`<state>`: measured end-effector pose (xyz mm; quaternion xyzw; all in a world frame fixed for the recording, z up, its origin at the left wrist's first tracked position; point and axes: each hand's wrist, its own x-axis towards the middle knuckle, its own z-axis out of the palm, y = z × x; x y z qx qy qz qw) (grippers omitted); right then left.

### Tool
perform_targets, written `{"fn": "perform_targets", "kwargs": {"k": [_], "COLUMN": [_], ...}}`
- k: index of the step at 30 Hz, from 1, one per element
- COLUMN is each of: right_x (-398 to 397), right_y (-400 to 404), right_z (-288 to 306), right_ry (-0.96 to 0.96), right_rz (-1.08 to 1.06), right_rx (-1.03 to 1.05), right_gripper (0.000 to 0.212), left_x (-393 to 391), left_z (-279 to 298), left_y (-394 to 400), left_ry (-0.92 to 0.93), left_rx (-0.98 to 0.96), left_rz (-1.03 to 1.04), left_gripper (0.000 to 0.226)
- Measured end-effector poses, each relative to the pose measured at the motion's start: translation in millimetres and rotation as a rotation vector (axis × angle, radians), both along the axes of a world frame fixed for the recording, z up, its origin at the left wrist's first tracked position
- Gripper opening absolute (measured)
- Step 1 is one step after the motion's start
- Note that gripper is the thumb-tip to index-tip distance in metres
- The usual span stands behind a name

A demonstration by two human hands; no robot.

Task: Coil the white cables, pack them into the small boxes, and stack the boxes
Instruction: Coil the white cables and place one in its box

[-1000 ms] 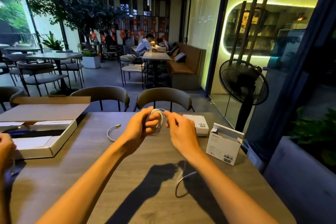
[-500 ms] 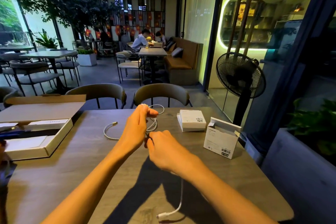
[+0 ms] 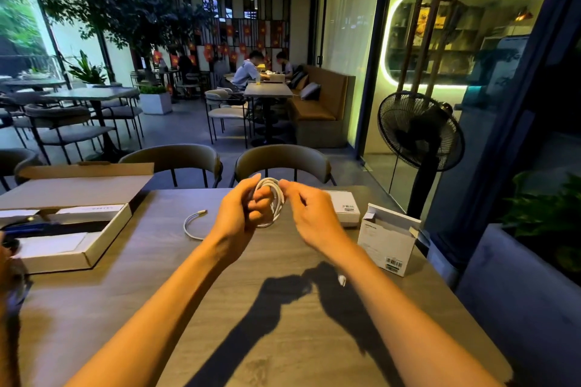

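Observation:
Above the middle of the wooden table [image 3: 132,286], my left hand [image 3: 239,214] grips a coil of white cable [image 3: 272,201]. My right hand [image 3: 311,217] pinches the same cable at the coil's right side. The cable's free plug end [image 3: 342,280] hangs below my right forearm. A second white cable [image 3: 193,223] lies loose on the table left of my hands. One small white box [image 3: 345,209] lies closed behind my right hand. Another small white box [image 3: 386,239] stands at the right with its top flap open.
A large flat cardboard box [image 3: 103,229] lies open on the table's left part. Two chairs [image 3: 283,160] stand at the far edge. A black standing fan [image 3: 419,132] is beyond the right corner. Part of another person [image 3: 9,280] shows at the left edge.
My right hand swung down and back up to the coil, adding a loop. The trailing cable end rose off the table and now hangs short under my right forearm.

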<state>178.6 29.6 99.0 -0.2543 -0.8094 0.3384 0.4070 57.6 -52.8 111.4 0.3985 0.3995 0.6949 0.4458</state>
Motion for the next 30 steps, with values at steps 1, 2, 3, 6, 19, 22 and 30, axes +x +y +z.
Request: {"fn": "perform_targets", "kwargs": {"k": [1,2,3,6,19,22,30], "right_x": [-4,-6,-8,-9,-11,-7,25], "right_y": [-6,-11,-16,-31,-29,-24,8], "right_z": [-6,-10,-12,-17,-25,-18,3], "right_ry": [-0.002,-0.002,-0.004,0.045,0.015,0.049,-0.49], "right_rz": [0.003,0.014,0.038,0.172,-0.058,-0.073,0.035], "right_rx": [-0.088,-0.197,-0.324,-0.667,-0.182,0.012,0.346], "right_gripper": [0.037,0.041,0.044,0.047,0.027,0.029,0.025], "left_x": [1,0,-1,-9,19,19,-16], "left_z": [0,-2,-3,-8,-16,-25,-25], "left_y": [1,2,3,6,9,8,-3], "left_ry": [-0.064,-0.112,-0.159,-0.285,0.163,0.446,1.192], "left_rx": [0.005,0.004,0.001,-0.016,-0.171,-0.072,0.012], "left_rz": [-0.022,-0.029,-0.034,-0.014,0.572,0.762,0.281], "left_gripper": [0.048,0.047,0.046,0.044,0.05,0.045,0.034]}}
